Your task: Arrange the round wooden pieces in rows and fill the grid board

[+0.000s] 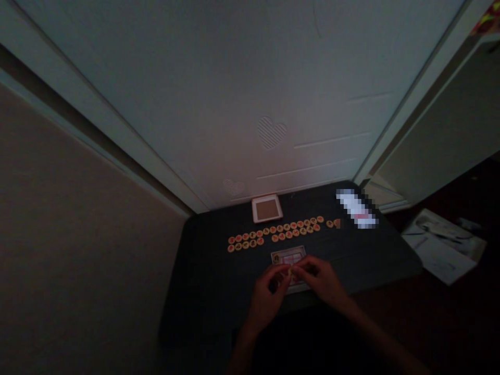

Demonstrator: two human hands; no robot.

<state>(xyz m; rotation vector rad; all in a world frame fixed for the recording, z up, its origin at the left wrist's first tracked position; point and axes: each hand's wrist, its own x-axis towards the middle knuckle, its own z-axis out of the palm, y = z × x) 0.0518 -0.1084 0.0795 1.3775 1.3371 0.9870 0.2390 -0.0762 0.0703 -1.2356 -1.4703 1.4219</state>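
Observation:
My left hand [269,291] and my right hand [322,278] meet fingertip to fingertip over a shallow open box [275,254]. Pinched between them is a small pale wooden disc, seemingly a xiangqi piece [290,271], mostly hidden by the fingers. In the box, one dark-marked xiangqi piece [276,258] lies at the far left corner, near a pink-and-white printed surface. Beyond the box, round xiangqi pieces [266,230] with red or dark characters lie in two long rows. A few more pieces [330,224] sit at the right end of the far row.
At the back of the dark table [211,291], against the white panel, lies a white-rimmed box lid [253,211] with a brown inside. A blurred-out bright object [355,208] rests at the back right. Lower, right of the table, stands an open carton [449,260].

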